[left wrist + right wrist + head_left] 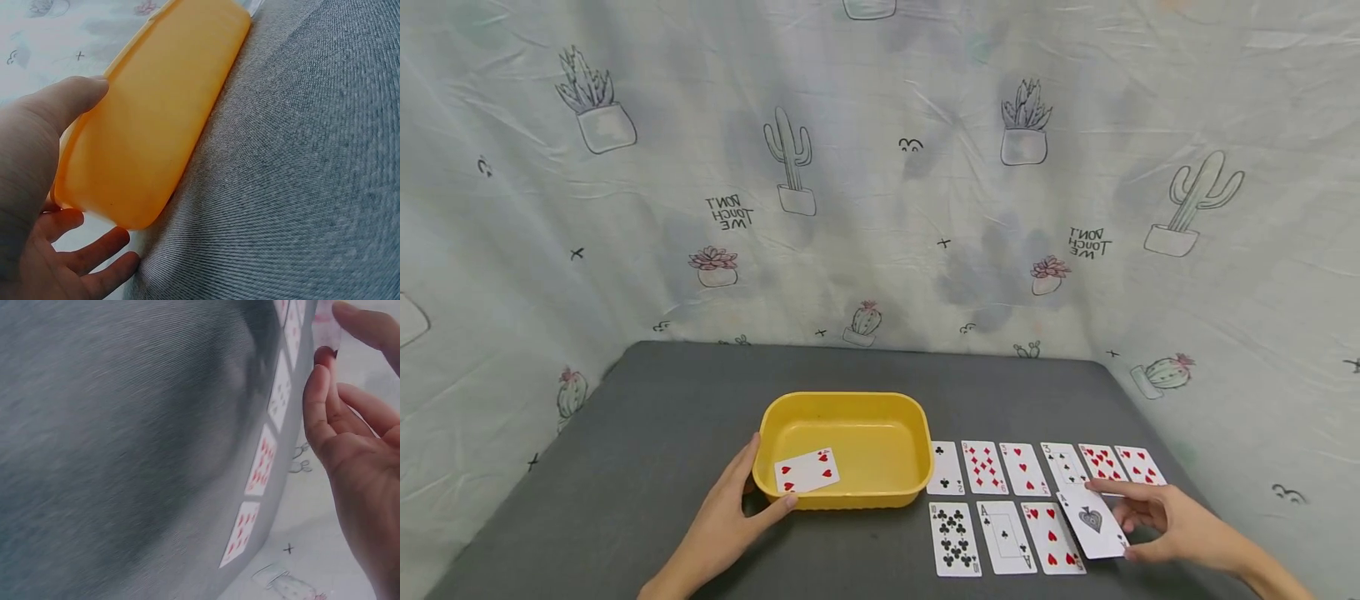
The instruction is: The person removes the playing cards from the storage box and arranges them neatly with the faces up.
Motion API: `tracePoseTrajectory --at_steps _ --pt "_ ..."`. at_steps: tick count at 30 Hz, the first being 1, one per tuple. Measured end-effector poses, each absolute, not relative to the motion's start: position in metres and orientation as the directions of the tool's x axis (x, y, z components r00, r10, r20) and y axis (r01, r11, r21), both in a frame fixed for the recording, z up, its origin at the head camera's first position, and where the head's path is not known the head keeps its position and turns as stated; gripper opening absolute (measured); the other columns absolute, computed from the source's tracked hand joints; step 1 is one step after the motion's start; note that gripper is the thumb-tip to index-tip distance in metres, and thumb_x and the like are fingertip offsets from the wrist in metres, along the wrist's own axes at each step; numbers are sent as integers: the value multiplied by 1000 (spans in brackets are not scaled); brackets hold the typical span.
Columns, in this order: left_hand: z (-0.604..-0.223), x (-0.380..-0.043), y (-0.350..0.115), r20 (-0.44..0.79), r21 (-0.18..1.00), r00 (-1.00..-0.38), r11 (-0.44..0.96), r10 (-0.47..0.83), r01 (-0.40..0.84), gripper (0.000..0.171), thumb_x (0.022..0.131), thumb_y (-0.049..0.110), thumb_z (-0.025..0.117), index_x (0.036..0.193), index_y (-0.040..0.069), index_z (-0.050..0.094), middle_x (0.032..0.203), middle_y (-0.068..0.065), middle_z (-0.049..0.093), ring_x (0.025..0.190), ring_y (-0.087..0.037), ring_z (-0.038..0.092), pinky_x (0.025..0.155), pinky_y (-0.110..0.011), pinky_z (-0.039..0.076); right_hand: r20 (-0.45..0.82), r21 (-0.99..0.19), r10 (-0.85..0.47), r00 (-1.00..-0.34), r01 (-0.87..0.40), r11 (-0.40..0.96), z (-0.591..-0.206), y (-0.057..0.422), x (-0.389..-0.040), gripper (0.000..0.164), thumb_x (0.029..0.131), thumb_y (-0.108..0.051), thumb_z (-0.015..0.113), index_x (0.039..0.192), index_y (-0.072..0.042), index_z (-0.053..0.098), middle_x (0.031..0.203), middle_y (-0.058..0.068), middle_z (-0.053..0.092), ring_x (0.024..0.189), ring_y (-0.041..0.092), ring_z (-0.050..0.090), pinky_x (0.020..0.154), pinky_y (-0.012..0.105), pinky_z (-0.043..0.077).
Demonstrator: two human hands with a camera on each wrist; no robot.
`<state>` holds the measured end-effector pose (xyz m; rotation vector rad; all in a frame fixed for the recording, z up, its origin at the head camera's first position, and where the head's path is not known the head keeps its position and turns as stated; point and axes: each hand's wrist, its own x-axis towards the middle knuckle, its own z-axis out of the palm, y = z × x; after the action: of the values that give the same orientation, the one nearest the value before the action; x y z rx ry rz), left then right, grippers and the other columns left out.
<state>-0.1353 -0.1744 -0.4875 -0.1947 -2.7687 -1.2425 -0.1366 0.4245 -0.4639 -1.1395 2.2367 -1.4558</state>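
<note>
My right hand holds the ace of spades by opposite edges between thumb and fingers. The card is tilted, over the right end of the front row and overlapping the five of hearts in the head view. My left hand grips the near left corner of a yellow plastic tray, thumb at the front rim and fingers along the left side. A four of hearts lies face up inside the tray. In the left wrist view the thumb presses against the tray wall.
Right of the tray, a back row of face-up cards runs from a two of clubs to a heart card. The front row has a ten of clubs and an ace of clubs. A patterned curtain surrounds the grey table.
</note>
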Motion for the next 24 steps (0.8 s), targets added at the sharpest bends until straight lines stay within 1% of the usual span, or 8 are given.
tracePoseTrajectory --at_steps 2,5,9,12,17,20,24 --pt "-488 -135 -175 148 734 -986 660 77 162 113 80 67 69 159 11 10 158 -13 22 131 -28 41 99 -45 45 199 -852 -715 -670 -478 212 -471 430 -135 73 75 20 72 140 17 38 100 19 61 89 21 58 71 34 54" --pt "-488 -135 -175 150 732 -985 661 79 165 113 80 67 69 159 11 10 158 -13 22 130 -27 42 98 -44 45 210 -790 -684 -699 -533 302 -480 434 -132 75 73 14 78 140 12 43 93 11 62 85 18 59 68 30 53" --pt "-488 -135 -174 152 733 -985 660 81 168 113 80 66 69 159 12 10 158 -14 22 131 -28 41 99 -44 45 264 -596 -602 -754 -618 513 -488 432 -126 80 64 1 88 136 0 54 84 -5 59 76 10 58 62 24 51" --pt "-488 -135 -174 154 733 -985 659 82 169 113 80 66 69 159 11 10 158 -14 22 131 -29 41 99 -45 45 285 -507 -569 -772 -625 594 -491 432 -125 80 60 -2 91 133 -6 59 81 -11 56 72 7 55 58 22 48" --pt "-487 -136 -173 144 728 -987 668 72 155 115 79 68 68 159 11 10 158 -14 22 132 -30 40 100 -47 43 267 -525 -564 -781 -609 594 -491 435 -126 76 63 -3 91 133 -9 60 82 -10 55 71 8 55 55 23 48" --pt "-487 -136 -173 136 732 -988 666 70 148 115 78 69 68 159 11 11 158 -14 22 131 -30 41 101 -47 43 242 -545 -557 -795 -586 599 -489 436 -126 72 66 -4 89 132 -11 62 82 -10 55 71 8 56 56 23 49" --pt "-487 -136 -172 139 734 -988 662 71 151 114 79 68 69 159 10 11 158 -14 22 129 -29 43 100 -47 44 252 -537 -525 -813 -569 623 -481 432 -122 65 69 -2 87 129 -12 64 82 -11 57 69 7 57 57 23 49"
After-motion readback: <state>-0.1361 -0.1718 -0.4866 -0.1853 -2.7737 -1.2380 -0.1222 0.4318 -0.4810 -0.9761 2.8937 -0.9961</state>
